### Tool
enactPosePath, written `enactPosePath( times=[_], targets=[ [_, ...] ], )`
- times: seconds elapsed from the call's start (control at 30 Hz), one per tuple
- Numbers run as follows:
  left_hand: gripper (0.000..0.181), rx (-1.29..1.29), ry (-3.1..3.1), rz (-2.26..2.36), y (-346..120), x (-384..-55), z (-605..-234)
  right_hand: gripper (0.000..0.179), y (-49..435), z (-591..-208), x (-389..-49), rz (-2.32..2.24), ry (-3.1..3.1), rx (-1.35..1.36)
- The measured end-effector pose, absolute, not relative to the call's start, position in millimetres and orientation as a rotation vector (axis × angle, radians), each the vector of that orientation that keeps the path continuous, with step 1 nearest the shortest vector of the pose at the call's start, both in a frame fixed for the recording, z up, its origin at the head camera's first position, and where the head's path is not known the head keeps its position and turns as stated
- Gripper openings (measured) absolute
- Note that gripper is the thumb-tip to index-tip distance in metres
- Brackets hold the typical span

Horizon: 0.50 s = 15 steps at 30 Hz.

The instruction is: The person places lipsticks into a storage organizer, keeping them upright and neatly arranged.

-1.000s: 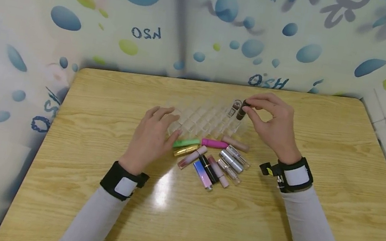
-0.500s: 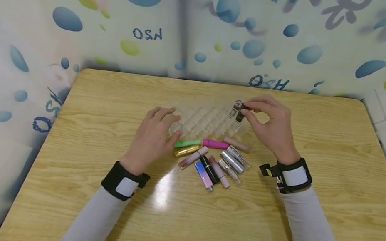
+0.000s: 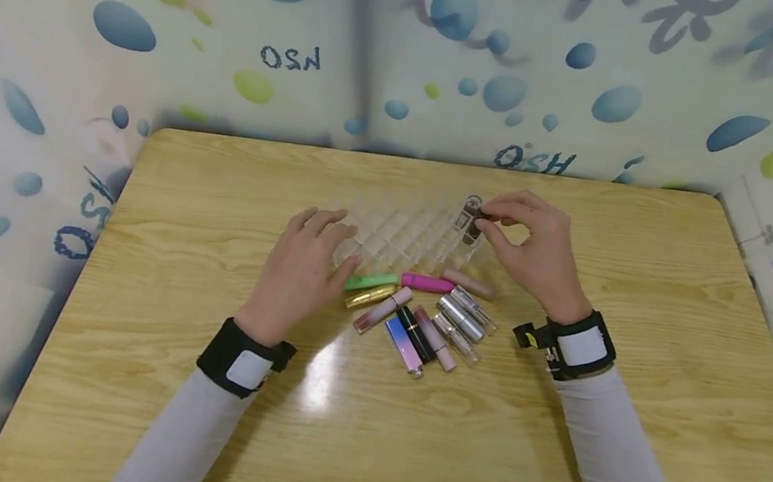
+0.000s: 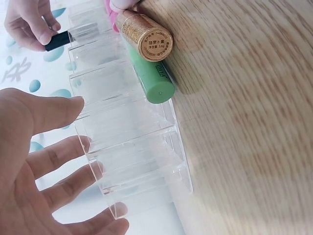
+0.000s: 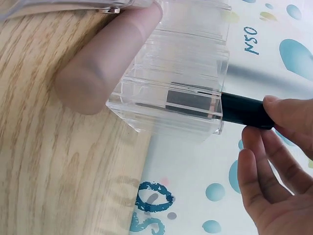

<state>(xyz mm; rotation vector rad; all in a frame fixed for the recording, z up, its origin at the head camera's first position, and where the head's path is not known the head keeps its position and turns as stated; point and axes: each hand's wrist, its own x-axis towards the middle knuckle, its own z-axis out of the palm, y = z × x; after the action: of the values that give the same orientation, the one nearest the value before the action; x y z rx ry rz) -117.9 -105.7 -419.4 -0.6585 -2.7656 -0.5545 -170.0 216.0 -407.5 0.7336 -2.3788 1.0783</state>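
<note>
A clear compartmented lipstick organizer (image 3: 395, 234) stands near the middle of the table. My right hand (image 3: 534, 243) pinches the top of a black lipstick (image 5: 244, 110) between thumb and fingers. In the right wrist view its lower part is inside a compartment at the organizer's right end. Beside it another dark-and-clear tube (image 3: 469, 210) stands in the organizer. My left hand (image 3: 302, 266) lies at the left end, fingers spread, fingertips touching the organizer's rim in the left wrist view. In front lie a green tube (image 4: 152, 81) and a gold tube (image 4: 149, 36).
Several more lip tubes lie loosely before the organizer, among them a magenta one (image 3: 427, 283), a black one (image 3: 415, 334), a silver one (image 3: 461, 318) and a blue-pink one (image 3: 404, 345). A mauve tube (image 5: 105, 63) lies against the organizer's front right. Behind the wooden table (image 3: 471, 474) is a patterned wall.
The black lipstick in my right hand has gone down and slightly left, from above the organizer into its compartment. My left hand has stayed at the organizer's left end.
</note>
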Motion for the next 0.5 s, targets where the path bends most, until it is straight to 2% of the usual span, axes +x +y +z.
enactPosePath(
  times=[0.5],
  targets=[
    [0.038,-0.654,-2.778,-0.554,-104.9,-118.3,-417.1,0.015,218.5,-415.3,-171.7,1.066,-2.48,0.73]
  ],
)
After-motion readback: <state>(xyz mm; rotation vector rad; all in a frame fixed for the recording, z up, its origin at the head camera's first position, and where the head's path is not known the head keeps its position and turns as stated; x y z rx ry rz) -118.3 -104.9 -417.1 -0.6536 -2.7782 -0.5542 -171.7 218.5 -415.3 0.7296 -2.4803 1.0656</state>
